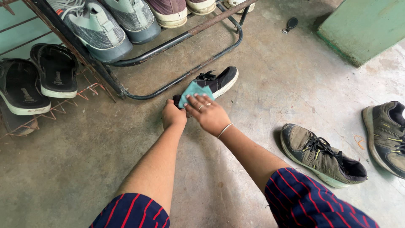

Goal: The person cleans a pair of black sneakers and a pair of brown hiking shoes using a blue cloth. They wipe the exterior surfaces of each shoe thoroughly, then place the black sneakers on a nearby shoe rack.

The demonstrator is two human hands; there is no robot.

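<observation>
A sneaker (217, 81) lies on the floor (84, 160) just before the shoe rack (185, 31), with a cloth (193, 91) on its near end. The left hand (173, 115) grips that end and the right hand (209, 114) rests on the cloth. Two more sneakers (322, 155) lie well apart to the right, and sandals (38, 80) sit on the rack's left side.

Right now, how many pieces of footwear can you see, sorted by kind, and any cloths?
Black canvas shoe on the floor, under the hands: 1
Olive lace-up shoes on the floor at right: 2
Black sandals on the side rack: 2
Shoes on the metal rack, partly cut off: at least 4
Teal cloth: 1
Total: 10
</observation>
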